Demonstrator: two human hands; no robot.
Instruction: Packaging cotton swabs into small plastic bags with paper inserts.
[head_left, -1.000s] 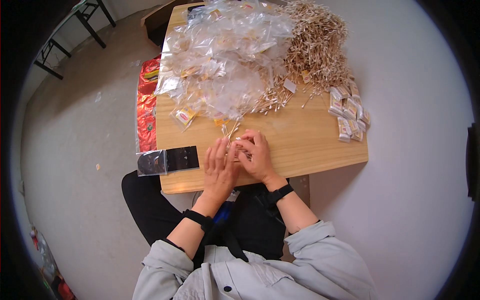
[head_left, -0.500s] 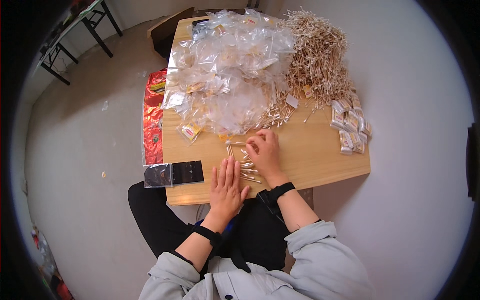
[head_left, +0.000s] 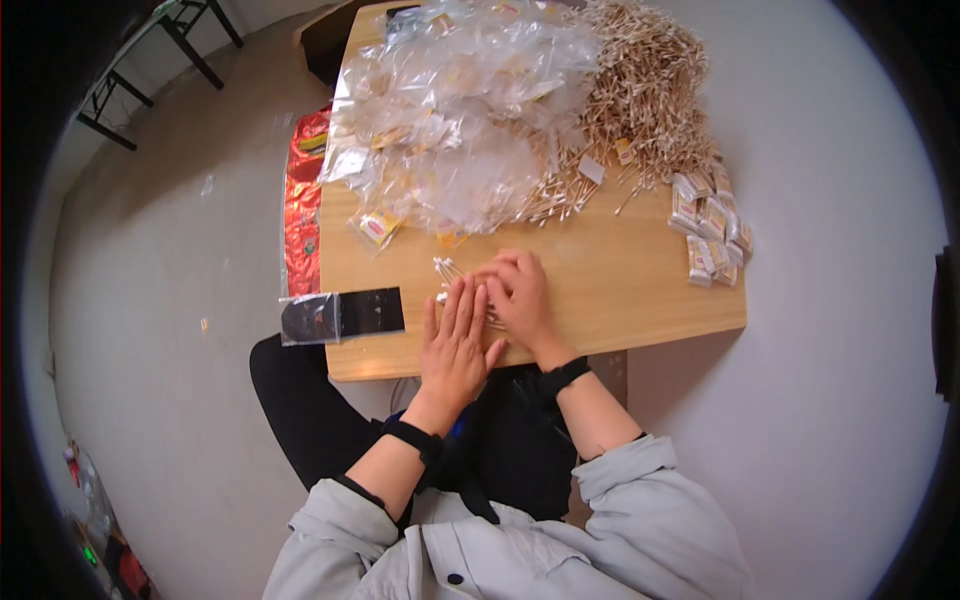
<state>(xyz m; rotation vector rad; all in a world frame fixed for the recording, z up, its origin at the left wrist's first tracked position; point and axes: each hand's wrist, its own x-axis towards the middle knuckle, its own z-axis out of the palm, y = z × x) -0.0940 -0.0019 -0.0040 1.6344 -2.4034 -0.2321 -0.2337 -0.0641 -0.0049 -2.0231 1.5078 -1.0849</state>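
A small loose group of cotton swabs (head_left: 447,268) lies on the near part of the wooden table, partly under my hands. My left hand (head_left: 458,325) is laid flat over them, its fingers stretched forward. Against its fingers, from the right, sits my right hand (head_left: 520,300), with bent fingers closed around some of the swabs; its fingertips are partly hidden. White swab tips poke out beyond my left fingertips and show between the two hands.
A heap of clear plastic bags (head_left: 450,110) covers the table's far left. To its right rises a large pile of cotton swabs (head_left: 650,90), with small packs (head_left: 712,225) at the right edge. A black flat pouch (head_left: 370,311) lies at the left edge, near a red package (head_left: 303,200).
My right hand has come down and left against my left hand, bringing in the swab it was pinching. My left hand stays flat. The view has tilted, so the table sits higher.
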